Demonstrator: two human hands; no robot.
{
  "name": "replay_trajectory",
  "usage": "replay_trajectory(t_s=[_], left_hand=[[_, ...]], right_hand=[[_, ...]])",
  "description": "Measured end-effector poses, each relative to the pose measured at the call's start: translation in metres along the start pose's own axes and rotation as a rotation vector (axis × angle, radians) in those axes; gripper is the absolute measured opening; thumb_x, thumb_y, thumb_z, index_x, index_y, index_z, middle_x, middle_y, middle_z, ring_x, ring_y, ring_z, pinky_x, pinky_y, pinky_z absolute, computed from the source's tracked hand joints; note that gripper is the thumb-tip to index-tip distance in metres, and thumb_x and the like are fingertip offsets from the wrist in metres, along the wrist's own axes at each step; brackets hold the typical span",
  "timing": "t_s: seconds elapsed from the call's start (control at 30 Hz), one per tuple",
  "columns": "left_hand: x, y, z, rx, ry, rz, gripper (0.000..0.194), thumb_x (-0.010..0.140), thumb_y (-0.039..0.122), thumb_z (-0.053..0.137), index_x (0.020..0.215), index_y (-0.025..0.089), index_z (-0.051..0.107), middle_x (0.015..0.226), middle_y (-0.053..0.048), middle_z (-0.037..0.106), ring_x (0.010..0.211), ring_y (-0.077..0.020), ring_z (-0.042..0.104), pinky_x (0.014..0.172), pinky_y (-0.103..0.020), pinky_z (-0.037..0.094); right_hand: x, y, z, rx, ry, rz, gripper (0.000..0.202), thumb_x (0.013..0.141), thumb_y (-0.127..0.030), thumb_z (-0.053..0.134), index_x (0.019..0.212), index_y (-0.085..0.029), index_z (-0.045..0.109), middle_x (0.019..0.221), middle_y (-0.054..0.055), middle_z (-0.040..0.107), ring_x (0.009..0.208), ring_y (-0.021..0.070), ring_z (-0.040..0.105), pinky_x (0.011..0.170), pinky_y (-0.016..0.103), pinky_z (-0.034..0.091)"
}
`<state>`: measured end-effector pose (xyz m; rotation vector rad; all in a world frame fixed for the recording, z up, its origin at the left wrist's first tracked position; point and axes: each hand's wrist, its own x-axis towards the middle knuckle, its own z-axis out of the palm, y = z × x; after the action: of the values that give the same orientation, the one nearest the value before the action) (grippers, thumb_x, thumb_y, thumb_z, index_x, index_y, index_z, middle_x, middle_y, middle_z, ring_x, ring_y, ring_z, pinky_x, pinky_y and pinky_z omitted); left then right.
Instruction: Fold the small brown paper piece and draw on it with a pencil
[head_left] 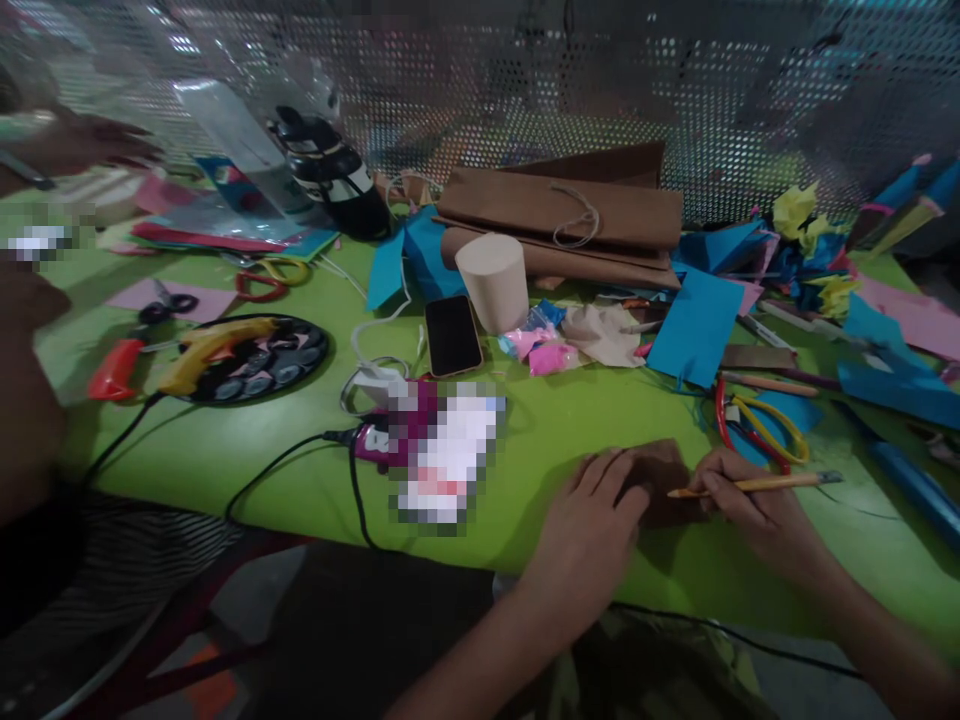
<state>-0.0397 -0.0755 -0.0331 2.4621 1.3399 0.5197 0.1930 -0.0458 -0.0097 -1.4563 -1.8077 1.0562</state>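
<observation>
My left hand point(592, 510) holds a small piece of brown paper point(664, 510) against the green tabletop, its bent fingers and thumb resting over the left side. A pencil point(780, 482) is gripped in my right hand point(742, 500), with the sharpened tip pointing left above the paper and the blunt end to the right. That hand is at the paper's right edge. Whether the tip touches the paper, I cannot tell. Just beyond my right hand lie scissors with red and yellow handles point(772, 430).
Left of my hands lie a pixelated phone point(450, 455) and a purple power strip point(390, 430) with cords. Farther back are a dark phone point(453, 338), a beige cylinder point(495, 285), brown paper rolls point(555, 215) and blue paper point(696, 328). A glue gun point(217, 355) and another person's hand point(90, 145) are at left.
</observation>
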Motion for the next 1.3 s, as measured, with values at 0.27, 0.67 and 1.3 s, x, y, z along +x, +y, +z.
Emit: replay_trajectory(t_s=[0.27, 0.67, 1.3], left_hand=[[0.001, 0.0, -0.004, -0.037, -0.054, -0.004, 0.039, 0.094, 0.013, 0.065, 0.133, 0.019, 0.063, 0.161, -0.01, 0.053, 0.15, -0.0293, 0.047, 0.127, -0.049, 0.041], [-0.001, 0.0, -0.001, -0.018, -0.004, 0.013, 0.034, 0.098, 0.017, 0.063, 0.132, 0.021, 0.064, 0.156, -0.011, 0.057, 0.148, -0.0298, 0.05, 0.126, -0.051, 0.043], [0.0, -0.001, 0.003, -0.041, 0.04, 0.014, 0.02, 0.104, 0.022, 0.057, 0.123, 0.022, 0.065, 0.154, -0.007, 0.059, 0.146, -0.0265, 0.051, 0.125, -0.049, 0.044]], right_hand=[[-0.022, 0.006, 0.001, -0.006, -0.032, 0.05, 0.032, 0.103, -0.043, 0.052, 0.078, -0.024, 0.061, 0.066, -0.002, 0.052, 0.06, 0.017, 0.049, 0.055, 0.03, 0.038], [-0.008, 0.007, 0.001, 0.159, 0.047, 0.05, 0.031, 0.103, -0.049, 0.056, 0.088, -0.025, 0.067, 0.069, 0.0, 0.063, 0.061, 0.0166, 0.057, 0.054, 0.028, 0.046], [0.03, -0.002, 0.014, 0.055, 0.088, -0.004, 0.039, 0.101, -0.061, 0.056, 0.09, -0.024, 0.064, 0.075, 0.001, 0.068, 0.063, 0.0177, 0.065, 0.06, 0.031, 0.053]])
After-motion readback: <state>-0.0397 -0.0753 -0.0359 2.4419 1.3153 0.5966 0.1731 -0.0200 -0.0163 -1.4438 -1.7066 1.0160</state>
